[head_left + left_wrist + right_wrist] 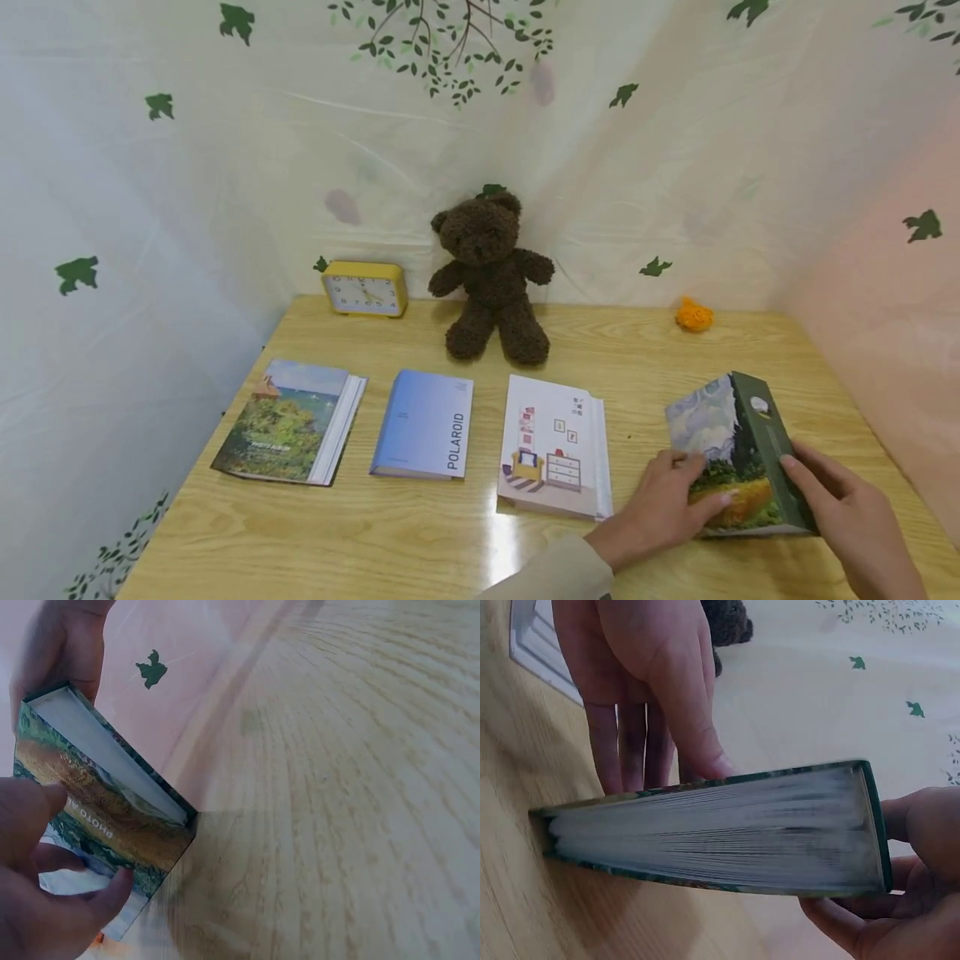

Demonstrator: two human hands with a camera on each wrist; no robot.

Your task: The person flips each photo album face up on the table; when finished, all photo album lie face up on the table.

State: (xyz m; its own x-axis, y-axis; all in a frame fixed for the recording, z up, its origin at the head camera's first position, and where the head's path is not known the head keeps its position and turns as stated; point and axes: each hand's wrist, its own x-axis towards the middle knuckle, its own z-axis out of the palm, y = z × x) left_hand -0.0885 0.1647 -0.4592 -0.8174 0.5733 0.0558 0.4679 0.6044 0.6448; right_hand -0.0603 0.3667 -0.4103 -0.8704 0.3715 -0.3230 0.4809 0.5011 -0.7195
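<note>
A photo album (731,467) with a painted landscape cover and dark green spine stands tilted at the right of the table, its spine raised. My left hand (663,504) lies against the front cover, fingers and thumb spread on it. At the spine, my right hand (855,517) grips the album from the other side. The right wrist view shows the page edges (712,832) between the two covers, with the left hand (656,682) touching one cover with straight fingers. Part of the right hand's fingers is hidden behind the album.
To the left lie a white illustrated album (551,450), a blue Polaroid album (423,425) and another landscape photo album (288,421). Behind them are a yellow clock (365,289), a brown teddy bear (487,283) and a small orange object (693,315). Patterned curtains (675,167) enclose the table.
</note>
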